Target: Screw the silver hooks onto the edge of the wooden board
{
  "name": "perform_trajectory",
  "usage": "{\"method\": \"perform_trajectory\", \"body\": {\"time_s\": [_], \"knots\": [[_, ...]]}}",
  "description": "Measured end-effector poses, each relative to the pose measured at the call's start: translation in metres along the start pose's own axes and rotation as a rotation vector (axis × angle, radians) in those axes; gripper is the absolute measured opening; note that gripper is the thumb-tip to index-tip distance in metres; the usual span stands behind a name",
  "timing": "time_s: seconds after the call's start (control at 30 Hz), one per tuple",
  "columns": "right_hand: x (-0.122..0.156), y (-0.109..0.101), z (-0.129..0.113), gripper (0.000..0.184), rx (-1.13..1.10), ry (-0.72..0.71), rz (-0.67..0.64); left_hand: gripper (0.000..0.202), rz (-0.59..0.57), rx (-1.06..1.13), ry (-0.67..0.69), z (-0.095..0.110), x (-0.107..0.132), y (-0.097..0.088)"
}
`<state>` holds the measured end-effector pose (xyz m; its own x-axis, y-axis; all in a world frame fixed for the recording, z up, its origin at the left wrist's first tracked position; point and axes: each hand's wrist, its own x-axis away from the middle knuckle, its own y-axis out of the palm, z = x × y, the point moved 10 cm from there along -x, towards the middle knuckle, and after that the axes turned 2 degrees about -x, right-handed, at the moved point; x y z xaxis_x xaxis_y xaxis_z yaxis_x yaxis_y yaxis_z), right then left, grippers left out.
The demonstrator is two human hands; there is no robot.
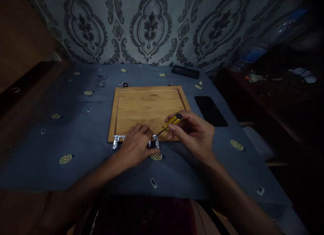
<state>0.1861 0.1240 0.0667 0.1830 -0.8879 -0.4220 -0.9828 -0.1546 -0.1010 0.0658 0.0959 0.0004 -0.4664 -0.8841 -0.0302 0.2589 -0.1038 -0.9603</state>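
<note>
My right hand [192, 131] is closed round a small screwdriver [171, 122] with a yellow and black handle; its tip points down-left at a metal frame [118, 139]. That silvery frame lies at the near edge of a wooden tray [149, 107]. My left hand [136, 145] lies on top of the frame with its fingers pressed down, covering its middle. Only the frame's left corner and right end show.
A blue cloth with yellow spots [76, 140] covers the table. A black phone [210, 110] lies right of the tray, another dark flat device [185, 71] at the back by the wallpapered wall. Tiny parts are scattered on the cloth at left [101, 80] and near the front edge [153, 183].
</note>
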Motion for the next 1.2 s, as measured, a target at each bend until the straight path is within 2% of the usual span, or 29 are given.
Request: {"method": "perform_trajectory", "body": {"time_s": [0.23,0.43,0.57,0.8,0.9,1.07,1.2], "knots": [[0.001,0.002,0.009,0.030,-0.094,0.115,-0.010,0.038,-0.008,0.005,-0.010,0.001,0.000,-0.001],[0.000,0.010,0.005,0.032,-0.065,0.102,-0.134,0.035,-0.030,0.032,-0.028,0.000,-0.001,-0.001],[-0.001,0.015,0.000,0.019,-0.065,0.043,-0.169,0.034,-0.026,0.043,-0.015,0.001,-0.001,-0.002],[-0.005,0.024,0.015,0.029,-0.128,0.158,-0.142,0.036,-0.019,0.045,-0.010,0.001,-0.001,-0.002],[-0.008,0.029,0.015,0.029,-0.119,0.156,-0.158,0.038,-0.024,0.045,-0.011,0.001,-0.001,-0.001],[-0.015,0.034,0.005,0.034,-0.024,0.108,-0.241,0.037,-0.013,0.038,0.000,0.001,0.000,0.000],[-0.017,0.038,0.003,0.030,-0.061,0.129,-0.317,0.036,0.002,0.052,0.008,0.000,0.000,0.000]]}}
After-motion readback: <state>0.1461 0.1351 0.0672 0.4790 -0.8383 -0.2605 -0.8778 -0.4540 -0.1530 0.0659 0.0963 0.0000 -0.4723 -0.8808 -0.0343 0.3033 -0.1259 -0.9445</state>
